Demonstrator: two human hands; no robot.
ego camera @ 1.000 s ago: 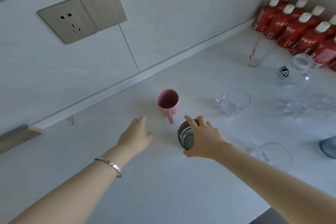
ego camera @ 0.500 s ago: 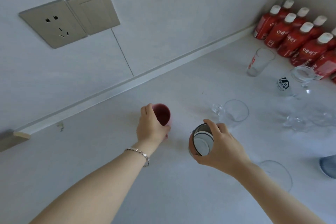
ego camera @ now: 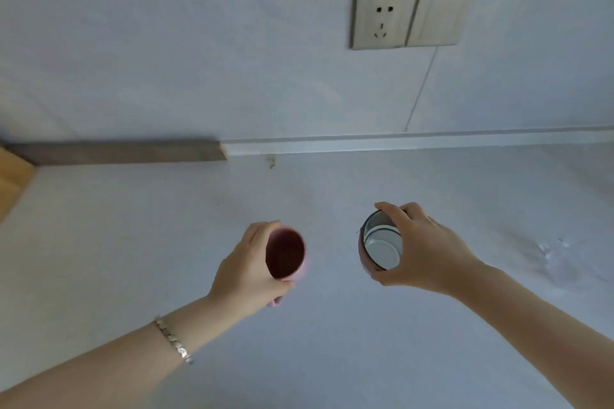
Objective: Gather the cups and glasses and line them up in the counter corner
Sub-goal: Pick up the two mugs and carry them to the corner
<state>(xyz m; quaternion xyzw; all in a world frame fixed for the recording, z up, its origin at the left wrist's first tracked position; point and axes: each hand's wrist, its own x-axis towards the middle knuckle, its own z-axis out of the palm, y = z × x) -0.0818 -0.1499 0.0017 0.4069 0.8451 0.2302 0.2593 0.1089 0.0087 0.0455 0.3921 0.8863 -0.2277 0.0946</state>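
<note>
A: You are carrying two cups above the pale matte tabletop: your left hand is wrapping its grip around a smooth pink ceramic mug, your right hand is clasping a round white-lined cup with a dark rim

B: Judging by that, you are heading for the wood-edged corner at far left; you are needing to lower them upright, side by side

A home kitchen: a pale stone table meets a tiled wall bearing a socket and switch.
</note>
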